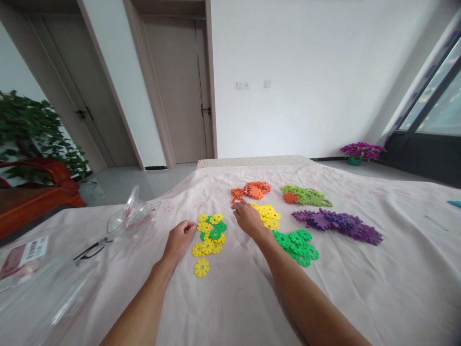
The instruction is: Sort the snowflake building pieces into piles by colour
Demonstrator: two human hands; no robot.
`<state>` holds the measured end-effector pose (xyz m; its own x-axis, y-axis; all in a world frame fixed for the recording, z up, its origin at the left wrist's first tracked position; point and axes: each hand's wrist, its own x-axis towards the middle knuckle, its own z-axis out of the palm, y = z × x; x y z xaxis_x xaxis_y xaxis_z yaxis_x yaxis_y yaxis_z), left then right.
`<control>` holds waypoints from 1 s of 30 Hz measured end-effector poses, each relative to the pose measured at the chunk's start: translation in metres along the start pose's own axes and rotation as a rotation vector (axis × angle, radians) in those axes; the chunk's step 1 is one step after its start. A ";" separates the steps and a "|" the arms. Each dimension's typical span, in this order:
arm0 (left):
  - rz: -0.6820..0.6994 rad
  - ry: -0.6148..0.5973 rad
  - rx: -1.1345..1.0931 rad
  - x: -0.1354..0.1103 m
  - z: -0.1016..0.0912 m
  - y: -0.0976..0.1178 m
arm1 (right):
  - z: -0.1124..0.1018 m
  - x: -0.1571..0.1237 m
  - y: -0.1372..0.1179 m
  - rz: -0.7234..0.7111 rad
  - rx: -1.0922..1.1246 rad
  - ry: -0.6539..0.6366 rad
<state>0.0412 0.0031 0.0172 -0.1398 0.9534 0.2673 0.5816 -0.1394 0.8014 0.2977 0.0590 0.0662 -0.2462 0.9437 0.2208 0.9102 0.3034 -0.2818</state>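
My left hand (181, 239) rests on the cloth with its fingers curled in. Its fingertips lie at the left edge of a mixed pile of yellow discs (207, 247) and green discs (215, 234), round and notched; anything inside its grip is hidden. My right hand (248, 218) is closed, its fingertips at a small orange gear-shaped piece (236, 200) in front of the orange pile (256, 190). Right beside that hand is a yellow disc pile (269, 215), partly covered by it. A green disc pile (297, 246) lies next to my right forearm.
Purple gear-shaped pieces (340, 225) and light green ones (306, 196), with one orange piece (290, 198) among them, lie farther right. Eyeglasses (92, 249), a clear plastic container (135, 216) and clear packaging (54, 298) occupy the left side of the pale cloth (360, 293).
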 end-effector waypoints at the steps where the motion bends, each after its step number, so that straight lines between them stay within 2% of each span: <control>1: 0.000 -0.001 -0.001 0.000 0.000 0.001 | 0.005 -0.001 -0.008 -0.051 0.018 -0.021; 5: 0.005 0.008 -0.010 0.001 0.000 0.002 | 0.019 -0.004 -0.028 -0.186 0.024 -0.059; 13: 0.020 0.014 0.017 0.000 0.001 0.000 | 0.036 0.001 -0.035 -0.224 -0.008 -0.083; 22: 0.021 0.013 0.009 0.000 0.001 0.001 | 0.040 0.005 -0.032 -0.183 -0.066 -0.077; 30: 0.003 0.019 -0.009 0.000 0.002 0.002 | 0.033 0.006 -0.022 0.008 -0.044 0.026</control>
<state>0.0435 0.0035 0.0180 -0.1533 0.9476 0.2802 0.5746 -0.1452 0.8055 0.2651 0.0625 0.0427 -0.2307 0.9421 0.2432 0.9260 0.2894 -0.2426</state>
